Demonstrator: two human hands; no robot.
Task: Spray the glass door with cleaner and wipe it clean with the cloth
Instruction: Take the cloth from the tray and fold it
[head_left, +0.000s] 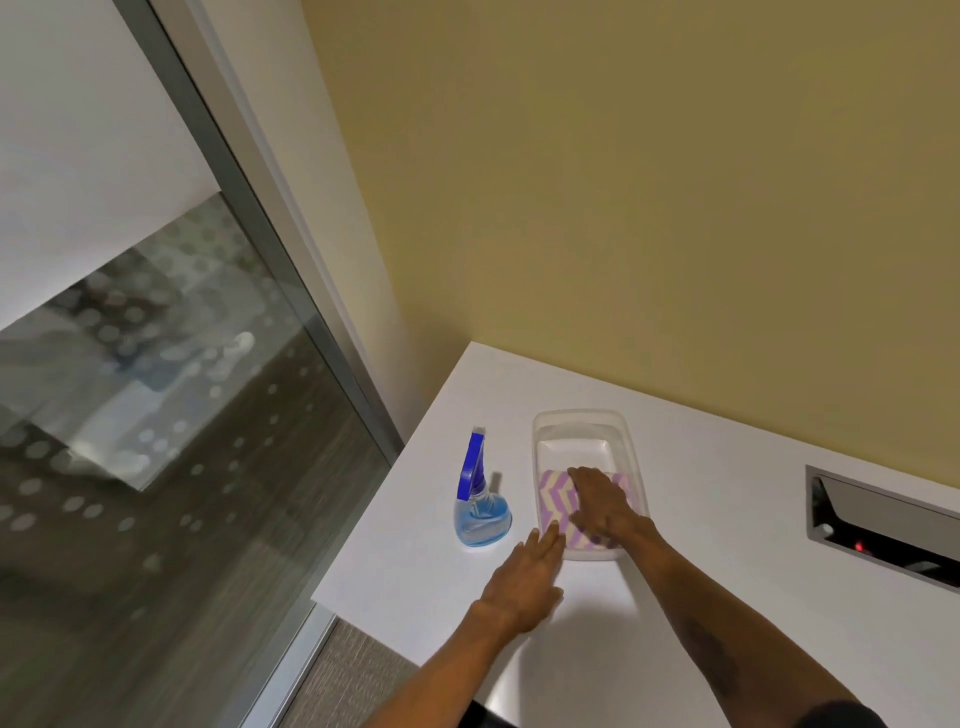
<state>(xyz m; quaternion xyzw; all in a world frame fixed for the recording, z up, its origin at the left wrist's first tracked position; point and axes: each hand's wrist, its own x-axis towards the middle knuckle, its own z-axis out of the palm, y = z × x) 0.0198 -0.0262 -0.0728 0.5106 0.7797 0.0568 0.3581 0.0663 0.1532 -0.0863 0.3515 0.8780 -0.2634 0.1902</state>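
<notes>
Cloth (558, 506): lying folded in the tub (582, 423), under the right hand (605, 506); soft, light, pinch a fold.
Right hand: resting flat, not yet gripping.
Left hand (524, 582): spreading flat, empty, touching the tub.
Bottle (480, 512): standing beyond the left hand; light, slippery, grip the neck.
Door (156, 415): far left.

Even, soft indoor light fills the scene. On the white table (727, 519), short faint shadows fall toward the near edge. Left of it, reflections haze the glass door (156, 415). Edges bow wide-angle; detail is slightly blurred.
</notes>
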